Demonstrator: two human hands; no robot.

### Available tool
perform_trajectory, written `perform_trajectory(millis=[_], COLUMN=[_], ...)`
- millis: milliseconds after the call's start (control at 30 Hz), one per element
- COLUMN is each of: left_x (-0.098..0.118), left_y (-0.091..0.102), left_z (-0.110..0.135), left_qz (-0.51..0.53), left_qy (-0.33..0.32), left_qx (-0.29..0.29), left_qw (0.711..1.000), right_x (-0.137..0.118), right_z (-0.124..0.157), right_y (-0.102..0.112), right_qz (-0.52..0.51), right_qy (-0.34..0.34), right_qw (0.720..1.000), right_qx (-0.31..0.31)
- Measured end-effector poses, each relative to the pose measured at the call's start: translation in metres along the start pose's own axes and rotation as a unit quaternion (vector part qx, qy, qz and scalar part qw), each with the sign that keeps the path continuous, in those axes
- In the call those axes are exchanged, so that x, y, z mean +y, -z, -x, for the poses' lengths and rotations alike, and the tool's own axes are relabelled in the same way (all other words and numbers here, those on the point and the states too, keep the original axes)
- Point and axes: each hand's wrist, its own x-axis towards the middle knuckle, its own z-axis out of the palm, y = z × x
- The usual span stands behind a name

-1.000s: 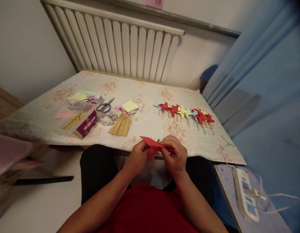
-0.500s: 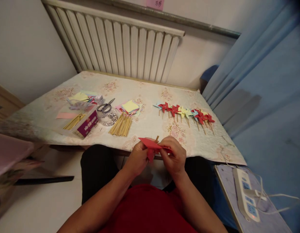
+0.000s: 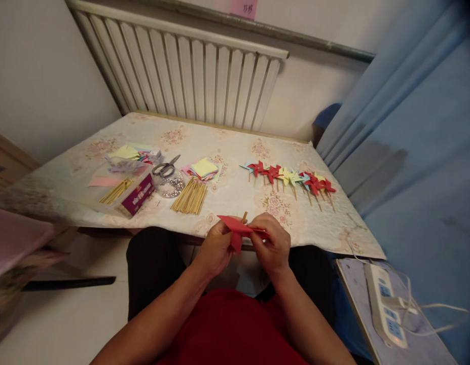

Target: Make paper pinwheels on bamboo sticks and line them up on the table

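Note:
A red paper pinwheel is between my hands, just off the table's front edge. My left hand is closed around it and around a thin wooden stick, whose end pokes up behind the paper. With bent fingers, my right hand pinches the pinwheel near its middle and right side. What lies under those fingertips is hidden. Beyond my hands, a bundle of sticks lies on the table, with a stack of coloured paper squares behind it.
Finished pinwheels lie in a row at the right. Scissors rest by a round container of shiny pins. A purple-fronted box holding sticks stands at the left. A power strip lies on the side table at lower right.
Almost nothing differs. The stick's end has shifted very slightly left, and both hands keep their hold on the pinwheel.

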Motion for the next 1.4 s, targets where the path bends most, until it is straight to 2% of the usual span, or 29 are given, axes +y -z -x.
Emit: perform_trajectory(millis=[300,667,967,1400], left_x=[-0.0019,-0.0023,-0.0021,-0.0046], left_y=[0.0022,0.0029,0.0021,0.0069], left_z=[0.0037,0.0019,0.0020,0.0001], left_qz=[-0.009,-0.023,-0.030,-0.040], left_qy=[0.020,-0.013,-0.006,-0.023], left_qx=[-0.019,-0.037,-0.030,-0.055], left_qw=[1.000,0.999,0.999,0.997], right_x=[0.0026,0.0021,0.0024,-0.0006], right_z=[-0.0022,-0.0027,-0.0033,-0.0047], right_y=[-0.0004,-0.0003,-0.0004,-0.0001], right_qz=[0.013,0.012,0.016,0.024], right_qy=[0.009,0.008,0.002,0.001], right_qw=[1.000,1.000,1.000,1.000], right_qx=[0.013,0.014,0.015,0.016])
